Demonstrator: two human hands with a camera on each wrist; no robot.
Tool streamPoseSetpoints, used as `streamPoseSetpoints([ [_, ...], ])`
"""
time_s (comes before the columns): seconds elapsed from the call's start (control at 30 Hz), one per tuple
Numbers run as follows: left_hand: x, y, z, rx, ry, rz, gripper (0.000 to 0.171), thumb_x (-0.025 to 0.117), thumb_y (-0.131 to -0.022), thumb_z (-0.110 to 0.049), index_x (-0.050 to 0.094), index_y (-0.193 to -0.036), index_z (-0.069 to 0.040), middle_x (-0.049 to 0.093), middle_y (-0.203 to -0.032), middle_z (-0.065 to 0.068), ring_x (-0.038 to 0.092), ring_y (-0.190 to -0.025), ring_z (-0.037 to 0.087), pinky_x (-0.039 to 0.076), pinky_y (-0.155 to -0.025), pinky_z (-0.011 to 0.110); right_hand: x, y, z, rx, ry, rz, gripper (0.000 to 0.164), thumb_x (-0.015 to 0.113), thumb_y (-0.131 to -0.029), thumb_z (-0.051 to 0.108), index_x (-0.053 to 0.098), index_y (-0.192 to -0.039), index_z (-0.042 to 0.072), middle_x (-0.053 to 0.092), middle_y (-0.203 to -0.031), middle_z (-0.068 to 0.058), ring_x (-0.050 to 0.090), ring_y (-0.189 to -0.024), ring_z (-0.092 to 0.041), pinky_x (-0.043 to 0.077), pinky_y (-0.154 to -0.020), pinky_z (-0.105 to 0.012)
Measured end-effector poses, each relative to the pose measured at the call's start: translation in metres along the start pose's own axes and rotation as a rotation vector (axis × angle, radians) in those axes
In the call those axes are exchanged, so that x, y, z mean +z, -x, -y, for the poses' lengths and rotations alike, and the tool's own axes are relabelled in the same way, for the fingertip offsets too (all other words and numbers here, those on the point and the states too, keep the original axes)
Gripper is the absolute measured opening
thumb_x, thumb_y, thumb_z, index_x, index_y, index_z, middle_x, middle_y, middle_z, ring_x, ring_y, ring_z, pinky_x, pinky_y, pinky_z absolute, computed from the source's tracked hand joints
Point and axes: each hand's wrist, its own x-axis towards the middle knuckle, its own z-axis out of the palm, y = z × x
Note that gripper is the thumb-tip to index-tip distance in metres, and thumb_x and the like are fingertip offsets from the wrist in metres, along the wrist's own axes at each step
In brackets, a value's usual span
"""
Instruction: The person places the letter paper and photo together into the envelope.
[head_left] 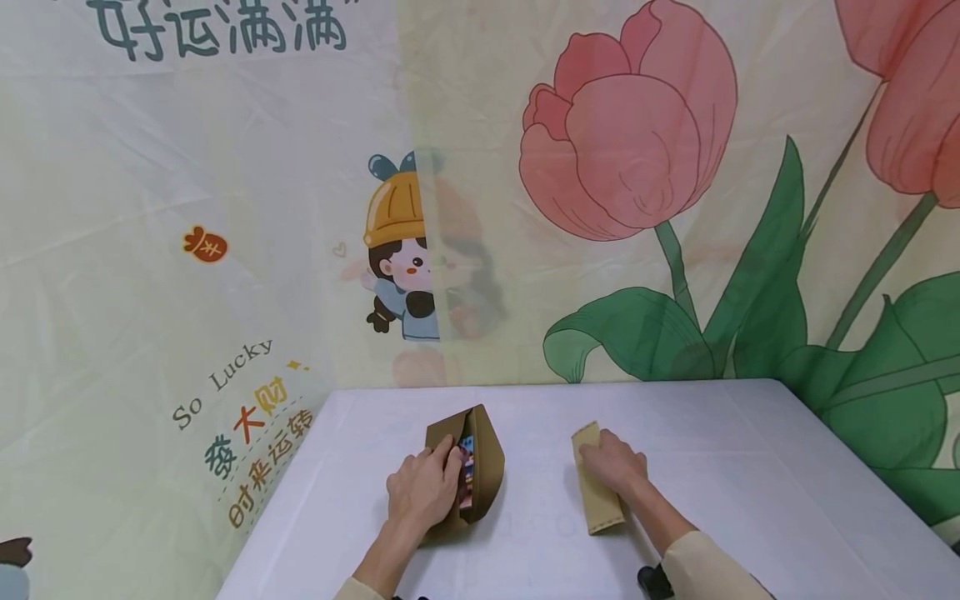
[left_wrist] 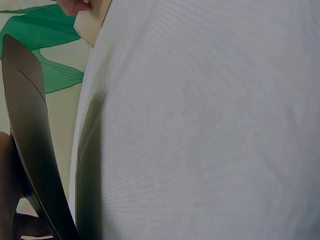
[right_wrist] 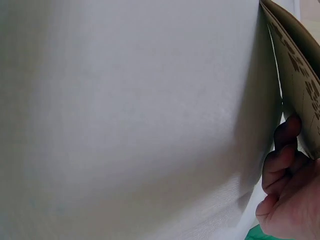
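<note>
In the head view my left hand (head_left: 426, 490) grips a brown kraft paper envelope (head_left: 491, 462), thumb near its opening. The mouth gapes, showing a brightly coloured printed item (head_left: 467, 471) inside. The same envelope (left_wrist: 30, 110) stands tilted along the left of the left wrist view. Farther right, my right hand (head_left: 617, 462) holds a flat, narrow tan kraft paper sleeve (head_left: 602, 510) from above. Seen from the right wrist, dark printed marks run along that sleeve (right_wrist: 302, 87), and several fingers (right_wrist: 282, 165) curl at its lower edge. The part under my palm is hidden.
A white cloth covers the table (head_left: 532, 533), whose far edge meets a printed backdrop curtain (head_left: 480, 100) with tulips and cartoon figures. A small black object (head_left: 655, 582) shows by the right sleeve cuff (head_left: 701, 567). The hands are apart, with white tablecloth between them.
</note>
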Motion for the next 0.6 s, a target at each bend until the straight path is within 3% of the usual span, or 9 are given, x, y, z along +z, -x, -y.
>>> streamPoseSetpoints([
  [0.13,0.0009,0.0001,0.0005,-0.004,-0.001,0.0,0.051,0.041,-0.107,-0.055,0.063,-0.146,-0.03,0.073,-0.13,0.007,0.068,-0.096,0.031,0.05,-0.068,0.052,0.0001,0.0006,0.0009,-0.005,-0.018,-0.002,0.044,0.05,-0.094,0.027,0.057,-0.12,-0.008,0.06,-0.087,-0.012,0.055,-0.079,-0.027,0.038,-0.093,-0.057],
  [0.37,0.0015,-0.0003,0.0011,-0.002,-0.001,-0.004,0.05,0.042,-0.107,-0.055,0.063,-0.145,-0.029,0.072,-0.131,0.008,0.068,-0.096,0.031,0.05,-0.068,0.053,-0.0005,0.0017,0.003,-0.025,-0.122,-0.046,0.038,0.06,-0.09,0.016,0.057,-0.119,-0.009,0.062,-0.089,-0.013,0.058,-0.077,-0.025,0.044,-0.065,-0.034],
  [0.6,0.0009,-0.0002,0.0006,0.003,-0.005,-0.002,0.05,0.042,-0.107,-0.054,0.063,-0.145,-0.029,0.072,-0.131,0.008,0.068,-0.097,0.032,0.05,-0.067,0.053,0.0014,0.0009,0.0058,-0.006,-0.195,-0.056,0.036,0.074,-0.093,0.015,0.06,-0.119,-0.005,0.067,-0.089,-0.012,0.061,-0.074,-0.021,0.048,-0.059,-0.031],
])
